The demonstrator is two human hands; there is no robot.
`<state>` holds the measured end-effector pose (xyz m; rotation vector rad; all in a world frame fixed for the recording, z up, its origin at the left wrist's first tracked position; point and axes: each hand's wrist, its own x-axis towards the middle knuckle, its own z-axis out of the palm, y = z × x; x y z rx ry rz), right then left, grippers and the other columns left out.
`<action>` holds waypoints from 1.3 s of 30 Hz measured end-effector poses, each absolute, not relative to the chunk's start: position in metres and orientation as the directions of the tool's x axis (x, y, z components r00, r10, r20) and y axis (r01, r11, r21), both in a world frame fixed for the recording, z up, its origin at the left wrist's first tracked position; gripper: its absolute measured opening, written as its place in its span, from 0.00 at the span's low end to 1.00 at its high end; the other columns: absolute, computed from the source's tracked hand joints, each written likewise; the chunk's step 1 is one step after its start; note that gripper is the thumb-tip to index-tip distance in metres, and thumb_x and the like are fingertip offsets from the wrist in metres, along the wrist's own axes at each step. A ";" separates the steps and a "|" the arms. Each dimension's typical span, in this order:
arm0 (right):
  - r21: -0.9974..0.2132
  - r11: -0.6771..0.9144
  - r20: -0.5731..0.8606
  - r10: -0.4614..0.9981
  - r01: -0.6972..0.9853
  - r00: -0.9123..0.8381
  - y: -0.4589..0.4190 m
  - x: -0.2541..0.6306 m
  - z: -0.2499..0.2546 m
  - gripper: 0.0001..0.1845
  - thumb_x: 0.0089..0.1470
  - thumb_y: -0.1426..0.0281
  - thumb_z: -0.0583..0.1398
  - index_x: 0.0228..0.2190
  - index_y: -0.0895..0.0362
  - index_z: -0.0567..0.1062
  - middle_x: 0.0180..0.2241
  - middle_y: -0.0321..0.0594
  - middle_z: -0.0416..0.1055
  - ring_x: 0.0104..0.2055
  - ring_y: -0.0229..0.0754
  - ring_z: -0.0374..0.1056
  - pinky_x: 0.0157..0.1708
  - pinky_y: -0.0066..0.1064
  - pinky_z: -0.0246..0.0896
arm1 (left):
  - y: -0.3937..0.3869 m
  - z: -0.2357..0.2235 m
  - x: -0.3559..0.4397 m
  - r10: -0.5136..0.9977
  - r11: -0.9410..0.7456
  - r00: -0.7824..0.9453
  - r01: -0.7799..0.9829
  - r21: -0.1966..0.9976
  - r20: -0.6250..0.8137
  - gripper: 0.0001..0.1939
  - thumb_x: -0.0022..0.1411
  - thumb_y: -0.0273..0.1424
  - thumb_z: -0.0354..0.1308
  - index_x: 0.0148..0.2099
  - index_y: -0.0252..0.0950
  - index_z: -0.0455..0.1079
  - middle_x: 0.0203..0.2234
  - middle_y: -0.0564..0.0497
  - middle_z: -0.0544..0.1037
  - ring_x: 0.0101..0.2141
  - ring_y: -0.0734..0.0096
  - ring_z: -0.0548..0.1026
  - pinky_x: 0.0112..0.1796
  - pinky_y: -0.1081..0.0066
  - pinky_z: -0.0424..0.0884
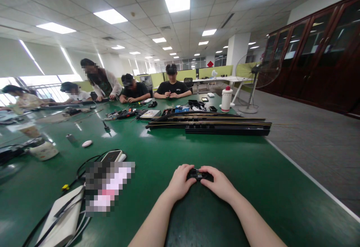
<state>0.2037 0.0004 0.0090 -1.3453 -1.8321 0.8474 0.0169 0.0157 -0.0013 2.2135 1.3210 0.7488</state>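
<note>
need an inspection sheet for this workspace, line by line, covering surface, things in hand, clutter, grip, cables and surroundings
surface: green table, glossy with light reflections; damage: nothing seen
things in hand: small black part, partly hidden by fingers
clutter: mixed tools, long black strips and white bottle at the far side; pale flat case at the left; pixelated item beside it, cannot tell what
grip: left hand and right hand hold opposite ends of the small black part
cables: black and white ones run around the pale flat case, bearing a yellow piece
surroundings: several people across and along the table, standing fan and dark red cabinets at right
</note>
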 end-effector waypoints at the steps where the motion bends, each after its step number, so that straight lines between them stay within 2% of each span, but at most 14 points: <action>1: -0.823 0.246 0.156 0.965 0.512 -0.213 0.000 0.203 0.009 0.18 0.42 0.73 0.60 0.39 0.55 0.74 0.46 0.43 0.71 0.51 0.46 0.64 0.55 0.41 0.52 | 0.016 -0.002 0.017 0.893 -0.438 0.393 0.646 0.625 0.219 0.22 0.54 0.27 0.55 0.53 0.37 0.64 0.46 0.46 0.69 0.47 0.62 0.66 0.50 0.63 0.61; 10: -0.792 0.268 0.185 0.962 0.548 -0.203 -0.002 0.201 0.011 0.14 0.43 0.71 0.61 0.36 0.54 0.75 0.44 0.42 0.72 0.49 0.46 0.65 0.53 0.40 0.55 | 0.017 -0.007 0.015 0.888 -0.448 0.399 0.630 0.634 0.230 0.25 0.53 0.28 0.57 0.55 0.38 0.61 0.48 0.47 0.68 0.49 0.61 0.64 0.51 0.61 0.60; 26: -0.754 0.306 0.219 0.951 0.581 -0.216 -0.001 0.198 0.012 0.08 0.43 0.70 0.60 0.31 0.53 0.75 0.40 0.40 0.74 0.46 0.46 0.66 0.49 0.39 0.57 | 0.017 -0.002 0.016 0.884 -0.454 0.399 0.615 0.644 0.242 0.20 0.53 0.27 0.56 0.50 0.39 0.64 0.45 0.48 0.70 0.46 0.62 0.66 0.48 0.62 0.62; 34: -0.835 0.238 0.187 0.971 0.497 -0.151 0.001 0.199 0.012 0.10 0.45 0.68 0.60 0.33 0.54 0.74 0.42 0.40 0.73 0.47 0.46 0.66 0.51 0.39 0.57 | 0.017 -0.002 0.016 0.889 -0.443 0.394 0.615 0.652 0.232 0.20 0.54 0.27 0.56 0.50 0.38 0.64 0.44 0.48 0.70 0.46 0.62 0.66 0.48 0.62 0.62; 39: -0.913 0.176 0.143 0.983 0.367 -0.116 0.005 0.203 0.011 0.13 0.45 0.65 0.60 0.35 0.56 0.74 0.38 0.42 0.74 0.43 0.46 0.69 0.48 0.40 0.60 | 0.016 -0.001 0.016 0.893 -0.435 0.388 0.617 0.656 0.227 0.20 0.54 0.27 0.56 0.51 0.39 0.64 0.45 0.48 0.70 0.46 0.62 0.66 0.49 0.62 0.61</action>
